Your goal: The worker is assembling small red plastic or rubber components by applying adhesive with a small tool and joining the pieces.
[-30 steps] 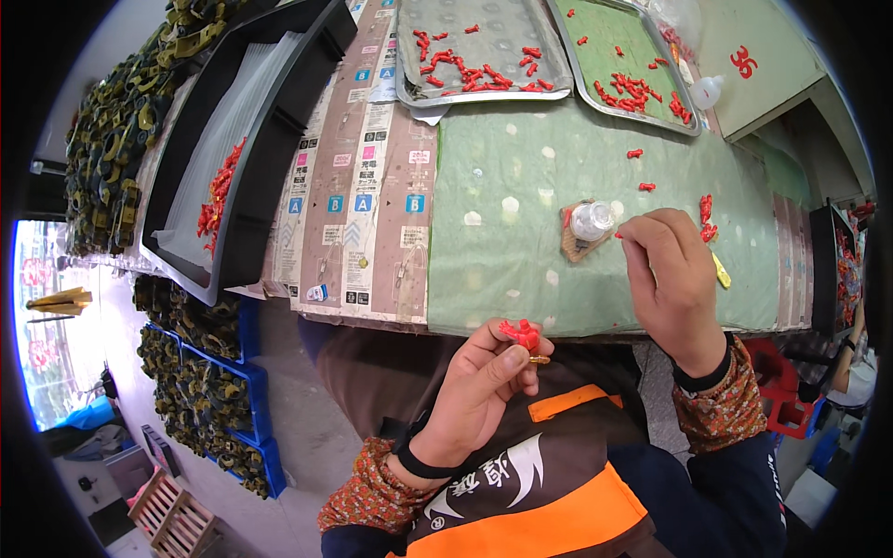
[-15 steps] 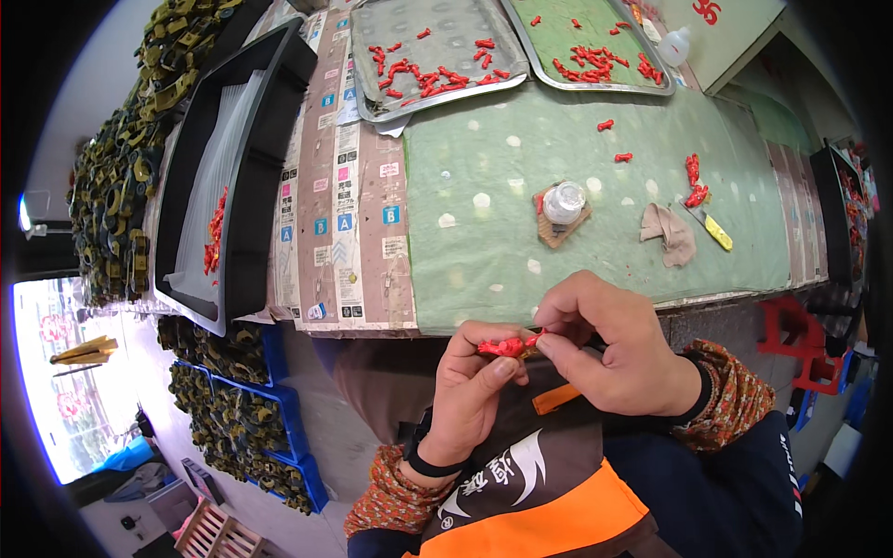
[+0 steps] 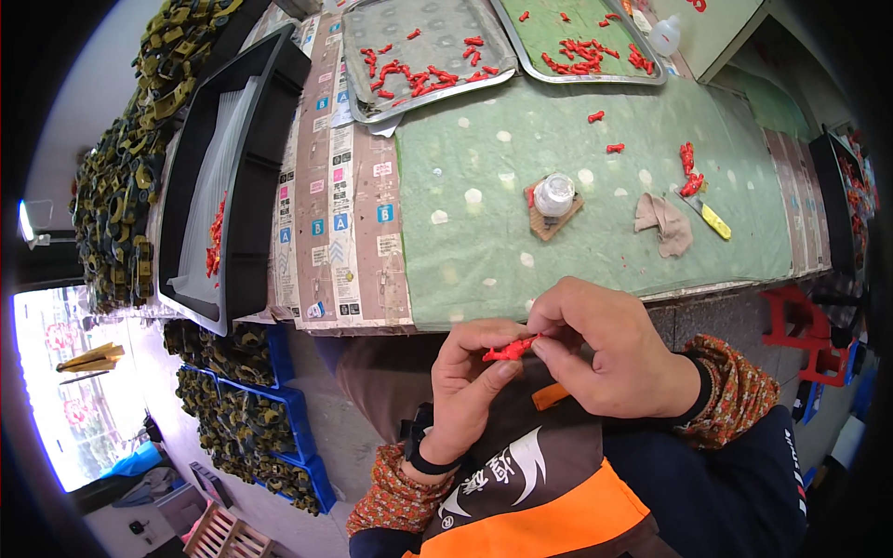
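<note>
A small red figure-like plastic piece (image 3: 510,352) is held between my two hands, just off the table's front edge. My left hand (image 3: 473,368) pinches it at its left part between thumb and fingers. The thumb and forefinger of my right hand (image 3: 600,352) are closed on its right end. Fingers cover part of the piece, so its exact shape is hard to make out. Beyond my hands, a clear jar (image 3: 555,197) stands on a small wooden block (image 3: 541,226). A beige cloth (image 3: 663,225) lies right of it, beside a yellow-handled knife (image 3: 714,220).
Two metal trays (image 3: 437,104) (image 3: 595,79) with several red pieces stand at the back. Loose red pieces (image 3: 688,160) lie on the green cloth (image 3: 465,270). A black bin (image 3: 244,205) is at left; blue crates (image 3: 296,418) of camouflage-coloured parts are below it. A red stool (image 3: 807,335) stands right.
The red piece has turned slightly in my fingers, and both hands still hold it. My view has shifted a little, so the table things appear slightly further left and up.
</note>
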The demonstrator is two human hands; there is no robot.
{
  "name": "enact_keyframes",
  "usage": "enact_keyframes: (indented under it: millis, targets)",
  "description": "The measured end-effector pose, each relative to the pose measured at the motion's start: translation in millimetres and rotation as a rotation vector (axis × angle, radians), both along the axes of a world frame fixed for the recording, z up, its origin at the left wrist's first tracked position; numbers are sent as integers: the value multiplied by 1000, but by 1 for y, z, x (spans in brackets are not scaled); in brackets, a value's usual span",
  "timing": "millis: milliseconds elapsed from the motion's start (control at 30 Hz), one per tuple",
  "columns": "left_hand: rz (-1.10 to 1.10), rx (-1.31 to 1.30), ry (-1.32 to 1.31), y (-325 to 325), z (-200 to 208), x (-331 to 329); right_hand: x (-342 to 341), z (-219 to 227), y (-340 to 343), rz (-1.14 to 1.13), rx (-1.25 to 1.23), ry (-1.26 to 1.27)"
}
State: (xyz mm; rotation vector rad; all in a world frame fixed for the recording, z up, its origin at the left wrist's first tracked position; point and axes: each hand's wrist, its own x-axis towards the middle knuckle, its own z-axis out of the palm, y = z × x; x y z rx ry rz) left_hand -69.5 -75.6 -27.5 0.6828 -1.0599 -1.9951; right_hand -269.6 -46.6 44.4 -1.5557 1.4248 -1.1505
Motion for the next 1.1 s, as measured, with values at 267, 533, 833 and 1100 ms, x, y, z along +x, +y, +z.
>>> enact_keyframes:
  millis: [267,533,833,1100]
  targets:
    - [41,-443,-306,-8,8,4,-4,0,1,41,87,22]
    - [45,-919,-500,-21,17,5,-7,1,2,90,299,-95]
    - [-27,-757,-487,-17,15,8,-7,-9,1,108,238,-135]
    - [-70,-793,-484,-18,8,7,-14,-9,-3,157,419,-226]
